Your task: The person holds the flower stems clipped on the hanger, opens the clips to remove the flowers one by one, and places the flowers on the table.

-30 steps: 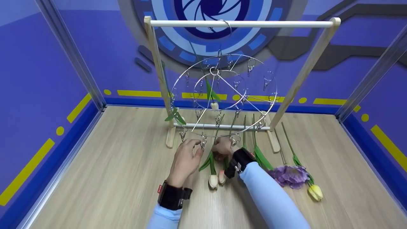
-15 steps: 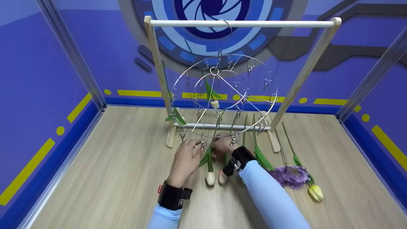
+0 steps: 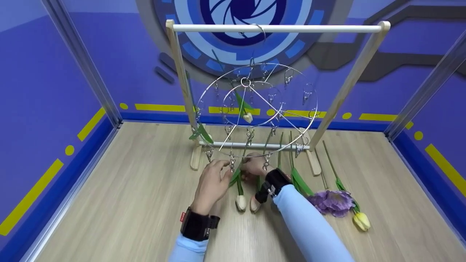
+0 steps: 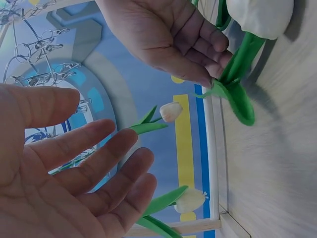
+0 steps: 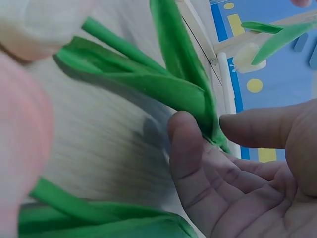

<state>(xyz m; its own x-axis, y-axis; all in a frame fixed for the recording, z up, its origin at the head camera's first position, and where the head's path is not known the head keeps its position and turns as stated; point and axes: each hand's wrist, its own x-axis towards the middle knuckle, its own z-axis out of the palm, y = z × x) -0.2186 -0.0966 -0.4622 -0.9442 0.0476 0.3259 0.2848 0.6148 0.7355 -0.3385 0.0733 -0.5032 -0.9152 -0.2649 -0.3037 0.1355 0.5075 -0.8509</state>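
Observation:
My right hand [image 3: 255,165] pinches the stem of a white artificial tulip [image 3: 240,203] where the green leaves [image 5: 188,94] join it. The bloom points toward me, low over the table. Beside it lies a pink-tinged tulip [image 3: 254,204], partly covered by my right wrist. With fingers spread and nothing in them, my left hand [image 3: 212,182] stays to the left, close to a metal clip [image 3: 232,164] on the round hanger [image 3: 309,125]. Two more white tulips hang at the back; one white bloom [image 4: 190,200] shows below the other bloom [image 4: 171,112] in the left wrist view.
A wooden stand [image 3: 342,94] with a white top bar [image 3: 320,28] bears the hanger and its several clips. On the table's right lie a purple flower [image 3: 333,202], a yellow tulip [image 3: 361,221] and more green stems. Blue printed walls surround the table [image 3: 120,203].
The white tulip's bloom has shifted slightly left and up as my right hand took its stem. My left hand has stayed in place. The hanging tulip at the back sways a little.

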